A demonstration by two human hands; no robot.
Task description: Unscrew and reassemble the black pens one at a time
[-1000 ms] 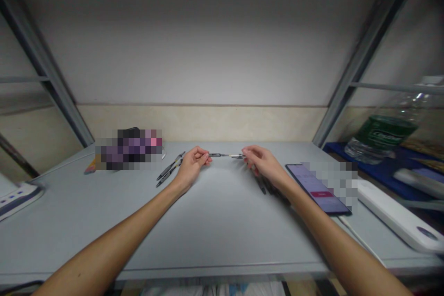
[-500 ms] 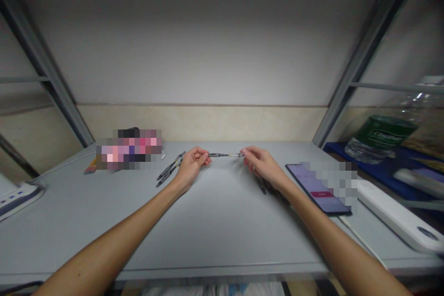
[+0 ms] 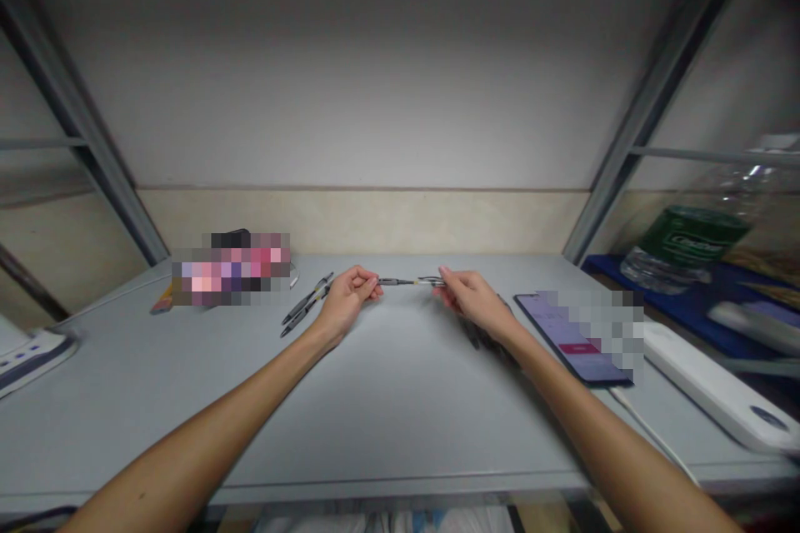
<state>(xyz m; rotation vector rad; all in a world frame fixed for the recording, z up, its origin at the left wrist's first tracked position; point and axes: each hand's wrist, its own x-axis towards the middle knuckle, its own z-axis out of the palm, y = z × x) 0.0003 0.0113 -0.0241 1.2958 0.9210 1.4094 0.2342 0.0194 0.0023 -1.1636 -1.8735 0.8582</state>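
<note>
A thin dark pen point(image 3: 400, 281) is held level above the grey table point(image 3: 375, 400), between both hands. My left hand point(image 3: 347, 300) pinches its left end. My right hand point(image 3: 475, 300) pinches its right end, where a pale section and a clip show. Two more dark pens point(image 3: 306, 304) lie on the table just left of my left hand. Several dark pens point(image 3: 484, 337) lie partly hidden under my right wrist.
A phone point(image 3: 572, 341) with a lit screen lies to the right, next to a white power strip point(image 3: 718, 391) and its cable. A large water bottle point(image 3: 693, 241) lies on a blue surface far right. A blurred-out object point(image 3: 231, 271) sits back left. A white device point(image 3: 31, 350) rests at the left edge.
My right hand has shifted slightly along the pen's right end and turned its fingers; more of the clip end shows now. My left hand has stayed put.
</note>
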